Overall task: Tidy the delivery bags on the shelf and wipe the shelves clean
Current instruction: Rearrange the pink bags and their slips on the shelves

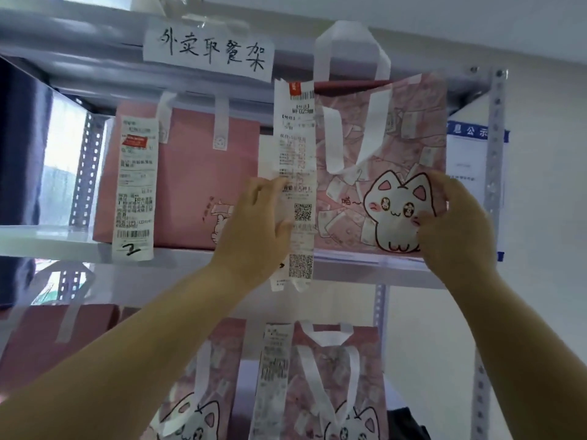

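Observation:
A pink delivery bag with a white cat print [378,138] stands at the right of the middle shelf [47,239], white handles up. A long receipt [297,160] hangs down its left edge. My left hand [254,230] grips the bag's left side over the receipt. My right hand [457,217] grips its right side beside the cat. A plain pink bag [197,173] with its own receipt [136,188] stands to the left on the same shelf.
A handwritten paper label [208,54] is taped to the upper shelf beam. Two more cat-print bags [336,382] and a dark pink bag [54,338] sit on the shelf below. Perforated grey uprights [494,154] frame the rack; a blue-edged notice [467,173] hangs on the wall behind.

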